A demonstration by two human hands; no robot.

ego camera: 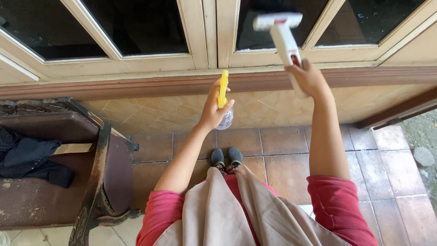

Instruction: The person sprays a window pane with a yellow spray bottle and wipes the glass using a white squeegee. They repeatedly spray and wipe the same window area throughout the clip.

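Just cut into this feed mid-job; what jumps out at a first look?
The white window squeegee in the right hand, raised to the dark glass pane at top centre. Beside it, the left hand grips a clear spray bottle with a yellow trigger head in front of the tan tiled wall. At far left stands a worn dark wooden chair with black cloth on it.

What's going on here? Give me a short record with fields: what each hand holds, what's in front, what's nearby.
left hand: grips a clear spray bottle with a yellow trigger head
right hand: holds a white window squeegee, its head raised against the glass
in front: cream-framed window with dark panes
underfoot: brown tiled floor, dark shoes
nearby: worn wooden bench with dark cloth on it
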